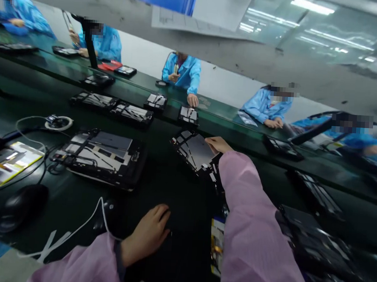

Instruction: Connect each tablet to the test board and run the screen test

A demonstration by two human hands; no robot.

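My right hand (219, 144) reaches forward in a pink sleeve, with its thumb and fingers closed on the edge of an opened tablet (196, 152). Grey metal and dark cables show on the tablet, which lies at an angle over the dark green bench. Nearer to me, my left hand (146, 234) rests low by the bench top with its fingers loosely bent, thumb apart and nothing in it. A small black device with a white cable (104, 214) lies to its left. Beside my right sleeve is a battery pack with yellow edges (217, 245), partly covered by the sleeve.
Stacked opened tablets (106, 157) stand on the left, near a black mouse (23, 207) and loose cables. More tablets (319, 196) lie on the right. Across the conveyor (228, 124), several people in blue work; one person's hand (192, 100) touches a tablet. A shelf (209, 53) crosses overhead.
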